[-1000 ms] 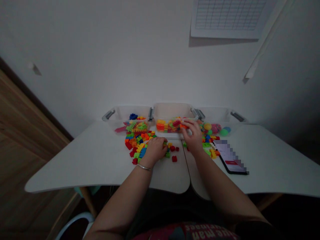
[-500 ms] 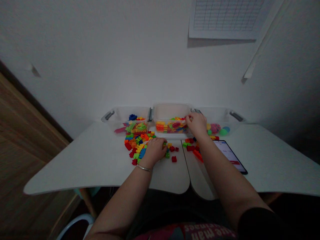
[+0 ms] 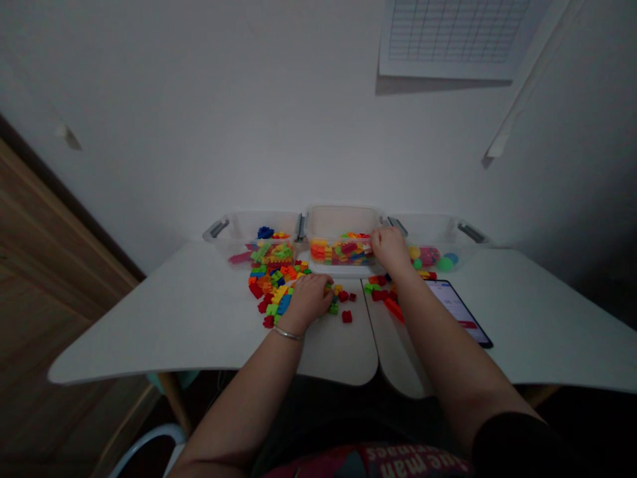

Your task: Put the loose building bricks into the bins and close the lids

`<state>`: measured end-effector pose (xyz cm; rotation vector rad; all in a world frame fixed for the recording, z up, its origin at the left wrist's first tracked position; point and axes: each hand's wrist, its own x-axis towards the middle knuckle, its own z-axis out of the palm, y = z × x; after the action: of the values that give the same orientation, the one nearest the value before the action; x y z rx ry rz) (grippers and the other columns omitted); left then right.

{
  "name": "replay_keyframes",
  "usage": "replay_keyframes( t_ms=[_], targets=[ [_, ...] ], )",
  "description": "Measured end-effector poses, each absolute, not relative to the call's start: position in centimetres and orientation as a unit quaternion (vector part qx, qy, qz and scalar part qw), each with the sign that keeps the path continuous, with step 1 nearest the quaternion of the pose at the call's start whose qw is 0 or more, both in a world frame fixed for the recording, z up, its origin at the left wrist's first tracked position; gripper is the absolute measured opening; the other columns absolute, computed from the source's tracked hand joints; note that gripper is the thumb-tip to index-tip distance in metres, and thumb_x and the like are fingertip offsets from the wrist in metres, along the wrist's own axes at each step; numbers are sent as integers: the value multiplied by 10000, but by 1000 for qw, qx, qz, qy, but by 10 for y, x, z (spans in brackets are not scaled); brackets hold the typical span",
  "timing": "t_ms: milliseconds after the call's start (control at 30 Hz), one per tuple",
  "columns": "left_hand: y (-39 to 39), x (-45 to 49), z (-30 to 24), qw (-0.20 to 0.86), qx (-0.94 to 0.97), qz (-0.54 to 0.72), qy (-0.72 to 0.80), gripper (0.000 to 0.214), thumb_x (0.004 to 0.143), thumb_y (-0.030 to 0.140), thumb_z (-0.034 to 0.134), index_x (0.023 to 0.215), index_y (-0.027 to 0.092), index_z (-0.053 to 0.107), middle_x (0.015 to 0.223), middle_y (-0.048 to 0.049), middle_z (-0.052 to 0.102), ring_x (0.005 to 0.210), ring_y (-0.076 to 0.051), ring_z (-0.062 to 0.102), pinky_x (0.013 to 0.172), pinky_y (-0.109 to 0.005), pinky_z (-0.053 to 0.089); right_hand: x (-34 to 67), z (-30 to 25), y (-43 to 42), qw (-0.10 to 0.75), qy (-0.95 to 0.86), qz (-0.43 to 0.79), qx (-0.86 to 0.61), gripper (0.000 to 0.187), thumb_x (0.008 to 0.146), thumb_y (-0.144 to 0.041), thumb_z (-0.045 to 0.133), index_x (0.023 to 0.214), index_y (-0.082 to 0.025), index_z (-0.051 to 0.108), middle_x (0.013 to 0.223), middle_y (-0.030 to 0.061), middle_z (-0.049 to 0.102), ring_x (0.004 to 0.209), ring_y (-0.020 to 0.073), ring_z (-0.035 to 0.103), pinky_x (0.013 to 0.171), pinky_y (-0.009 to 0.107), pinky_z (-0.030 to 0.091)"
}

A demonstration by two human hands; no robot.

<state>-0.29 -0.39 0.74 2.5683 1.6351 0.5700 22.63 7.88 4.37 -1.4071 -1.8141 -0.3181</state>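
My left hand (image 3: 309,298) rests knuckles-up on the white table (image 3: 189,318), its fingers curled over small coloured bricks at the edge of a loose pile of bricks (image 3: 273,285). A thin bangle sits on that wrist. My right hand (image 3: 391,247) reaches forward over the right rim of the middle clear bin (image 3: 343,222), which holds several stacked bricks. Its fingers are bent together at the bin's edge; what they hold is hidden.
A left clear bin (image 3: 249,229) holds a few bricks, and a right clear bin (image 3: 438,232) holds coloured balls. A phone (image 3: 460,312) lies screen-up right of my right forearm. Loose red bricks (image 3: 347,317) lie near the gap between the two tabletops. A white wall rises directly behind the bins.
My right hand has moved from in front of the middle bin, where it held an orange brick, forward to the bin's right rim. My left hand has stayed on the pile.
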Motion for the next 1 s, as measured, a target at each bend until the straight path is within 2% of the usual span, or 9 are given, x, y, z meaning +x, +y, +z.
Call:
replay_keyframes(
  t_ms=[167, 267, 367, 467, 533, 600, 767, 867, 1000],
  targets=[
    [-4, -5, 8, 21, 830, 183, 526, 237, 842, 246, 538, 1049, 193, 640, 1056, -83, 692, 1041, -245, 603, 942, -386, 438, 216, 51, 72, 407, -702, -112, -573, 334, 900, -283, 405, 710, -182, 661, 759, 124, 694, 911, 278, 614, 1032, 555, 336],
    [-4, -5, 8, 18, 829, 184, 527, 237, 843, 242, 535, 1048, 191, 641, 1046, -83, 694, 1030, -242, 608, 935, -376, 440, 206, 58, 55, 440, -691, -98, -565, 298, 899, -265, 402, 851, -194, 688, 888, 96, 715, 965, 267, 605, 1086, 591, 251],
    [-5, -4, 8, 15, 831, 188, 524, 239, 848, 251, 532, 1046, 180, 644, 1028, -88, 697, 1011, -245, 615, 927, -377, 444, 193, 60, 31, 502, -693, -126, -502, 261, 895, -237, 424, 998, -230, 664, 1065, 47, 698, 1061, 227, 578, 1155, 531, 162],
    [-5, -2, 8, 12, 831, 185, 524, 245, 851, 260, 532, 1052, 180, 646, 1027, -87, 698, 1010, -242, 618, 928, -372, 442, 182, 49, 12, 525, -727, -100, -430, 229, 882, -214, 449, 969, -218, 661, 1031, 61, 701, 1030, 212, 597, 1036, 415, 375],
    [-4, 0, 8, 12, 831, 178, 527, 251, 848, 259, 535, 1060, 183, 645, 1030, -86, 698, 1015, -240, 619, 932, -370, 440, 178, 36, 8, 524, -747, -48, -405, 217, 875, -194, 453, 918, -209, 665, 961, 68, 711, 973, 207, 618, 937, 377, 446],
    [-4, 1, 7, 10, 829, 176, 530, 264, 847, 253, 533, 1077, 181, 639, 1037, -89, 697, 1023, -240, 619, 937, -370, 438, 176, 20, 7, 493, -772, 9, -401, 206, 864, -177, 472, 879, -206, 675, 908, 63, 717, 912, 200, 634, 878, 359, 473],
    [-4, 2, 6, 6, 821, 186, 540, 301, 857, 253, 519, 1131, 173, 613, 1072, -94, 695, 1043, -242, 619, 946, -369, 440, 177, -6, 9, 381, -810, 100, -433, 281, 819, -75, 479, 930, -198, 706, 969, 61, 735, 956, 192, 649, 918, 364, 471],
    [-3, 3, 5, 12, 821, 191, 538, 349, 857, 258, 525, 1188, 167, 586, 1136, -101, 682, 1080, -246, 611, 973, -373, 433, 179, -7, 6, 334, -811, 111, -467, 359, 812, -37, 446, 998, -204, 704, 1031, 56, 731, 994, 190, 648, 941, 366, 466],
    [-2, 2, 4, 17, 818, 192, 542, 408, 848, 282, 551, 1237, 160, 558, 1172, -107, 669, 1109, -251, 600, 996, -370, 427, 181, -4, 3, 286, -822, 106, -481, 354, 805, -34, 455, 953, -216, 721, 1003, 31, 741, 968, 189, 661, 946, 357, 463]
  ],
)
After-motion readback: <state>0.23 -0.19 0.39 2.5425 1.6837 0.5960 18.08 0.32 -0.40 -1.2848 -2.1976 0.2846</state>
